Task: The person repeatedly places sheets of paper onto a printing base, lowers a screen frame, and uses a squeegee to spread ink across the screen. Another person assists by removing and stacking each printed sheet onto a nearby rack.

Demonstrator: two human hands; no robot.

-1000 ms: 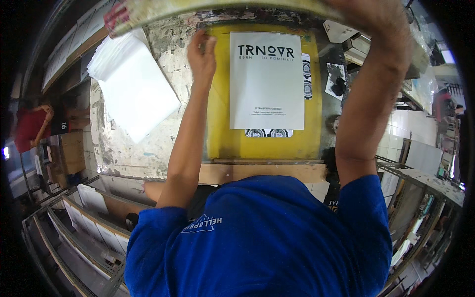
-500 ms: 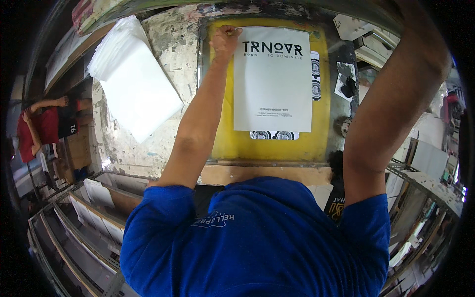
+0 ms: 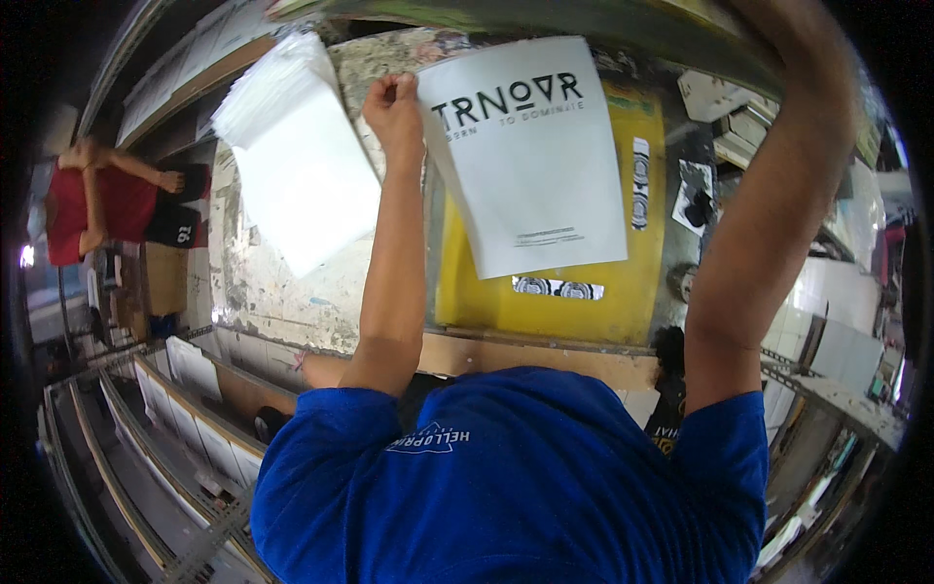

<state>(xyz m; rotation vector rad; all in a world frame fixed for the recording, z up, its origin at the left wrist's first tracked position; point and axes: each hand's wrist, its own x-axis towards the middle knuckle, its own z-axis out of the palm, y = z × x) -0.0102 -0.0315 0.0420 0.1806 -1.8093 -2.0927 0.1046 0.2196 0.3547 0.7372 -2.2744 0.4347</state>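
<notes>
On the counter (image 3: 263, 292), a yellow board (image 3: 637, 292) lies by the near edge. A printed sheet (image 3: 535, 190) slants over it, its far left corner pinched by the left hand (image 3: 397, 115). A white pile (image 3: 311, 190) sits by the left edge. The right hand (image 3: 778, 21) is farthest, at a frame (image 3: 623, 19); I can't tell its grip.

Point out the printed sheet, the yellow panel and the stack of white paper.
Printed sheet (image 3: 535, 185): head view, blank middle, below the large dark lettering.
Yellow panel (image 3: 545, 317): head view, bare strip along its near side.
Stack of white paper (image 3: 309, 185): head view, middle of its top sheet.
</notes>
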